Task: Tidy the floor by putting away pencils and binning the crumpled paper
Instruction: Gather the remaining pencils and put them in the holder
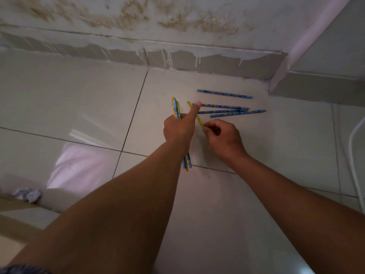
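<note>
The left hand [178, 128] is clenched around a bundle of blue and yellow pencils [176, 110], which stick out above the fist toward the wall and below the wrist toward the camera, with the thumb stretched forward over the floor. The right hand [224, 136] pinches the near end of a single yellow pencil [194, 115] between thumb and fingertips; that pencil slants away toward the left hand and passes under its thumb, and whether its far end touches the floor cannot be told. Just beyond both hands, three blue pencils [223, 110] lie close together on the pale tiled floor [79, 99], fanned out so that their left ends draw together near the thumb tip. A fourth blue pencil [224, 94] lies apart from them, nearer the wall and roughly parallel to it. The grey skirting [217, 66] runs along the foot of the stained wall [138, 18], with white paint drips down it. At the lower left, well apart from the pencils, a crumpled paper [27, 194] sits beside a brown edge that may be cardboard. A white cable [355, 155] curves along the right edge of the view.
</note>
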A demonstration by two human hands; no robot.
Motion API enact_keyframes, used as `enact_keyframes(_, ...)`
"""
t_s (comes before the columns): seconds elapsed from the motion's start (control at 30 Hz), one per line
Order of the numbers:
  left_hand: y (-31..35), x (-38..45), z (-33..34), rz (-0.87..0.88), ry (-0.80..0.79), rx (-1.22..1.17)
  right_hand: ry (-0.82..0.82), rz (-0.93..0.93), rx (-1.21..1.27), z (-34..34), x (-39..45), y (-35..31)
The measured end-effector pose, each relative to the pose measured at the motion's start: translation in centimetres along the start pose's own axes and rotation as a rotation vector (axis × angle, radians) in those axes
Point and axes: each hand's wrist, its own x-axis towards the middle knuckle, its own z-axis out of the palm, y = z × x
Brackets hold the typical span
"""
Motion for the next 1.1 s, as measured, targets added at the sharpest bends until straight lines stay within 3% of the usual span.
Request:
enact_keyframes(0.37,0.3,0.2,3.6,0.069,-0.029,-0.003,0.098,-0.037,0.047,-2.1,0.5,0.6)
enact_keyframes(0.57,0.1,0.8,3.9,0.083,-0.025,-0.098,0.206,-0.062,-0.256,-3.4,3.2,2.3)
enact_keyframes(0.73,-0.3,0.6,4.1,0.085,-0.028,-0.166,0.132,-0.118,-0.570,-4.2,4.7,3.3)
enact_keyframes(0.87,-0.7,0.9,3.9,0.151,-0.006,-0.055,0.113,-0.127,-0.675,-4.2,5.2,4.1)
enact_keyframes(1.1,-0.7,0.5,3.7,0.118,-0.089,0.024,0.103,-0.095,-0.757,-4.1,5.1,4.4)
